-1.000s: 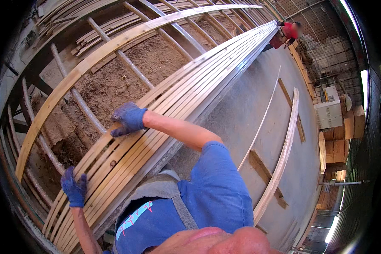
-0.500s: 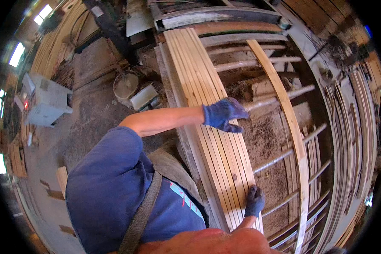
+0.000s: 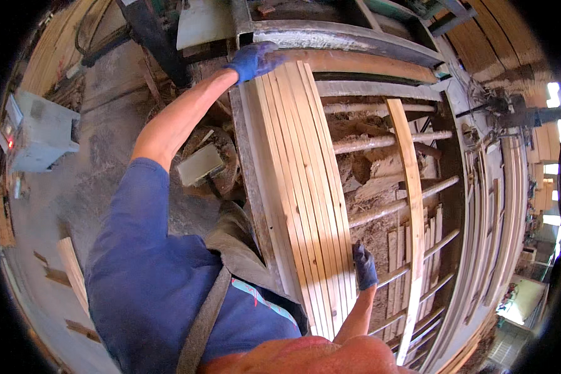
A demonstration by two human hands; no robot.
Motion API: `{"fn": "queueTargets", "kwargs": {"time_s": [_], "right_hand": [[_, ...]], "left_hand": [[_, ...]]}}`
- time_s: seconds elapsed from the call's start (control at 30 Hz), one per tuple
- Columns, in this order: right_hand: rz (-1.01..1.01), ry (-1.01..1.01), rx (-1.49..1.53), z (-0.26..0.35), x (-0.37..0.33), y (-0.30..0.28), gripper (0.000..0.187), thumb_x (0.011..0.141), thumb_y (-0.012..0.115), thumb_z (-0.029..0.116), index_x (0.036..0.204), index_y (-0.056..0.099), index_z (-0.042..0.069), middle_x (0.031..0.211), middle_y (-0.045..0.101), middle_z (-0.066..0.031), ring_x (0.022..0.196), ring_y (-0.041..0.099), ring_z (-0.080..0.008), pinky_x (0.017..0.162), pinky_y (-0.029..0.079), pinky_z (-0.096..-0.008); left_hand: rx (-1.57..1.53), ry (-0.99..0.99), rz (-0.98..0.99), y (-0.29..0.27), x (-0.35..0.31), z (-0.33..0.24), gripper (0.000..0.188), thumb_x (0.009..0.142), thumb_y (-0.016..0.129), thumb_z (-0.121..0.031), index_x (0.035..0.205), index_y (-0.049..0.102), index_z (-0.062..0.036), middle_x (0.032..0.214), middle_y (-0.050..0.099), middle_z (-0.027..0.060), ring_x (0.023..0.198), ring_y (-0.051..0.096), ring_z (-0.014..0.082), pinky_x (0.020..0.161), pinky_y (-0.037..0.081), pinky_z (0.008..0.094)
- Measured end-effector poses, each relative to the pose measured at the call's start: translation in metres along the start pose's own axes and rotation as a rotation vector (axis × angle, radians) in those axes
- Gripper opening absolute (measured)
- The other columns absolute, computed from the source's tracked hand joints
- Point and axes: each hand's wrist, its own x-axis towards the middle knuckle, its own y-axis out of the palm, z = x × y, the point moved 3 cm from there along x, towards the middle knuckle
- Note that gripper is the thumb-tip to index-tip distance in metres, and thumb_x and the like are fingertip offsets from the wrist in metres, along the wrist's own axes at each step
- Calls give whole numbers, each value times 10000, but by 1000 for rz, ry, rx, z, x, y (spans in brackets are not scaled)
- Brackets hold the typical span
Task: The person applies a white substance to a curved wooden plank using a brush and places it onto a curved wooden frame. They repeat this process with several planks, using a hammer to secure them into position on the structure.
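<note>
Several long, narrow wooden boards point(image 3: 305, 187) lie side by side in a tight row along the left side of a roller frame. My left hand point(image 3: 252, 61), in a blue work glove, reaches to the far ends of the boards. Its fingers are stretched out across those ends and a little blurred. Nearer to me, my right hand point(image 3: 364, 266), in a dark blue-grey glove, rests against the right edge of the row. Its fingers lie fairly straight along the outermost board, and the underside of the hand is hidden.
A single board point(image 3: 411, 206) lies across the metal rollers point(image 3: 380, 217) to the right. Past the far ends stands a metal beam point(image 3: 343, 38). A pale rectangular block point(image 3: 200, 165) sits left of the frame, a grey cabinet point(image 3: 43, 131) farther left. Long boards point(image 3: 508, 206) are stacked at right.
My left hand has moved from the middle of the boards to their far ends. My right hand stays at the right edge, its fingers now straighter. The view has shifted.
</note>
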Motion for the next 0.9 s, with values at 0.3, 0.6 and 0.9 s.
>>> {"fn": "queueTargets", "kwargs": {"time_s": [0.3,0.6,0.9], "right_hand": [[384,-83,7,-28,79,45,561,1020,398,405,1379,496,-14,1392,522,-119,1271,469,-220,1083,337,-339],[466,118,43,-62,25,36,541,1025,390,359,1431,432,4,1473,436,-113,1355,389,-224,1138,270,-348],[266,291,-191,-43,3,-7,393,1017,429,309,1338,577,137,1284,621,-131,1113,597,-257,996,429,-370]], "left_hand": [[128,-167,205,34,25,10,847,753,567,-788,1216,654,-84,1179,666,174,1083,638,325,966,479,414],[180,-178,278,37,-30,-51,620,866,568,-647,993,696,-53,892,698,198,873,674,370,780,517,452],[-53,103,354,78,-55,-51,415,961,573,-398,1190,591,-52,1118,615,177,993,607,273,887,479,408]]}}
